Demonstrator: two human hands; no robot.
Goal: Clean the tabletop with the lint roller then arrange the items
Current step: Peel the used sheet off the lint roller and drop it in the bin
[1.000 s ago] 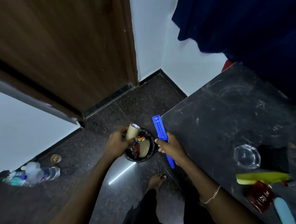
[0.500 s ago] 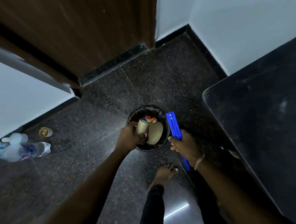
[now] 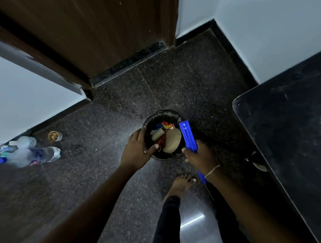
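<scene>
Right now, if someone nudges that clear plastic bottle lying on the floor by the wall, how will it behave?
The clear plastic bottle with the blue cap lies on its side on the polished dark stone floor, so it will probably roll or skid easily. It looks largely empty, so likely light. The thin, crinkled walls suggest it would dent under a firm squeeze.
</scene>
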